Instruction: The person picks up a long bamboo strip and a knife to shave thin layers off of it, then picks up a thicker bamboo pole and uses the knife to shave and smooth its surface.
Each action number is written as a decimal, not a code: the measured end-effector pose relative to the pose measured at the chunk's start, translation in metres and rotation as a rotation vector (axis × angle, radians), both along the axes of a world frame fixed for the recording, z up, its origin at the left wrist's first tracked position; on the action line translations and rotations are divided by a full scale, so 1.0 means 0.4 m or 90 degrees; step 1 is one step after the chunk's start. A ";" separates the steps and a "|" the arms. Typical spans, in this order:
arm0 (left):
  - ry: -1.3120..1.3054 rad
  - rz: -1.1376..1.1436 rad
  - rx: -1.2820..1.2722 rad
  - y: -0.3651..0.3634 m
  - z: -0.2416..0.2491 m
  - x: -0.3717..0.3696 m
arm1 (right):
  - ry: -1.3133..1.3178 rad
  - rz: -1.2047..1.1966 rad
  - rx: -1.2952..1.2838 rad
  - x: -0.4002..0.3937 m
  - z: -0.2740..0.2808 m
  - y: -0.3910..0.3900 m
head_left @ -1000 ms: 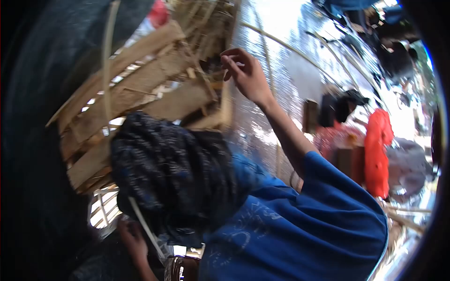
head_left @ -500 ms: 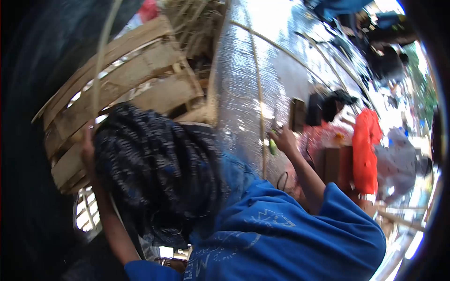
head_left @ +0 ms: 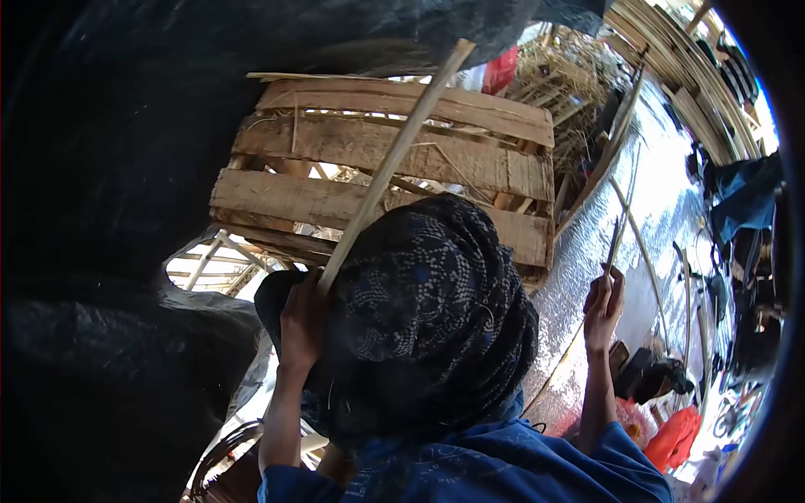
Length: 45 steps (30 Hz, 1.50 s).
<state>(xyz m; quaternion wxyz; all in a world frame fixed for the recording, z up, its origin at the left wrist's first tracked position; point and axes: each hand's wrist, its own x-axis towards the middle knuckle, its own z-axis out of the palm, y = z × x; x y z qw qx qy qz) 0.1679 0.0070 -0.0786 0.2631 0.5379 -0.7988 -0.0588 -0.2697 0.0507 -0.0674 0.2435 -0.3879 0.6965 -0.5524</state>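
Note:
My left hand [head_left: 302, 323] is closed around the lower end of a long pale bamboo strip [head_left: 398, 155], which slants up and to the right in front of a slatted crate. On the right, my right hand [head_left: 605, 306] is raised with its fingers bent around a slim knife [head_left: 617, 245], its thin blade pointing up. The knife's handle is mostly hidden by the fingers. Between my arms bulges a dark patterned cloth [head_left: 428, 302], covering part of the strip's surroundings near my left hand.
A wooden slatted crate [head_left: 335, 138] stands ahead, with black plastic sheeting [head_left: 117, 184] at the left. Shiny silver matting [head_left: 579, 243] spreads on the right. Beyond it are dry straw [head_left: 562, 75], stacked wooden strips [head_left: 683, 59] and a red plastic bag [head_left: 675, 440].
My view has swung left, so the crate appears more central and level. My left hand still grips the bamboo strip, now tilted rightward. My right hand keeps the knife, raised higher in view.

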 end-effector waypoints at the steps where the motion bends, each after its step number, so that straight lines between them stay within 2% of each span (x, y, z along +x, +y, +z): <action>1: 0.074 0.065 0.098 0.018 0.053 -0.015 | 0.065 0.043 -0.017 0.041 0.041 -0.033; 2: 0.153 0.132 0.194 0.035 0.091 -0.019 | 0.134 0.082 -0.020 0.058 0.053 -0.062; 3: 0.159 0.152 0.188 0.046 0.107 -0.011 | 0.203 0.122 -0.025 0.077 0.066 -0.088; 5: 0.205 0.007 0.207 0.058 0.138 0.007 | 0.228 0.175 -0.072 0.161 0.126 -0.122; 6: 0.208 0.022 0.200 0.063 0.166 0.005 | 0.233 0.194 -0.061 0.186 0.147 -0.128; 8: 0.302 -0.009 0.311 0.075 0.230 -0.022 | 0.224 0.221 -0.053 0.241 0.192 -0.122; 9: 0.306 0.002 0.311 0.081 0.251 -0.030 | 0.224 0.232 -0.052 0.251 0.200 -0.115; 11: 0.350 -0.025 0.358 0.089 0.282 -0.042 | 0.168 0.275 -0.182 0.263 0.214 -0.092; 13: 0.354 -0.049 0.358 0.100 0.298 -0.048 | 0.158 0.233 -0.171 0.254 0.218 -0.053; 16: 0.377 -0.020 0.310 0.130 0.300 -0.052 | 0.247 0.172 -0.008 0.181 0.187 0.048; 19: 0.469 0.005 0.320 0.165 0.290 -0.035 | 0.233 0.086 0.155 0.154 0.186 0.172; 20: 0.514 0.013 0.298 0.163 0.290 -0.032 | 0.207 0.075 0.165 0.156 0.189 0.209; 23: 0.589 0.035 0.268 0.171 0.316 -0.017 | 0.291 0.035 0.146 0.140 0.161 0.317; 24: 0.610 0.028 0.253 0.168 0.327 -0.008 | 0.279 0.026 0.212 0.148 0.184 0.340; 25: 0.629 0.028 0.239 0.168 0.337 -0.002 | 0.281 0.003 0.170 0.153 0.176 0.361; 27: 0.632 0.027 0.192 0.169 0.359 0.005 | 0.204 -0.029 0.134 0.189 0.194 0.373; 29: 0.630 0.024 0.174 0.171 0.372 0.022 | 0.147 -0.020 0.184 0.216 0.194 0.368; 31: 0.630 0.030 0.146 0.175 0.374 0.036 | 0.167 0.022 0.067 0.236 0.173 0.329; 32: 0.632 0.031 0.125 0.170 0.375 0.040 | 0.132 0.039 0.151 0.239 0.190 0.314; 33: 0.629 0.025 0.116 0.166 0.374 0.045 | 0.134 0.052 0.155 0.240 0.195 0.286; 38: 0.593 0.120 0.038 0.164 0.363 0.077 | 0.097 0.044 0.103 0.111 0.034 0.058; 40: 0.598 0.173 0.024 0.172 0.365 0.079 | -0.007 0.037 0.103 0.066 -0.013 -0.065; 42: 0.619 0.205 0.019 0.190 0.378 0.079 | -0.032 0.031 0.179 0.030 -0.047 -0.177; 45: 0.622 0.256 -0.003 0.231 0.375 0.083 | -0.119 0.008 0.131 -0.008 -0.151 -0.330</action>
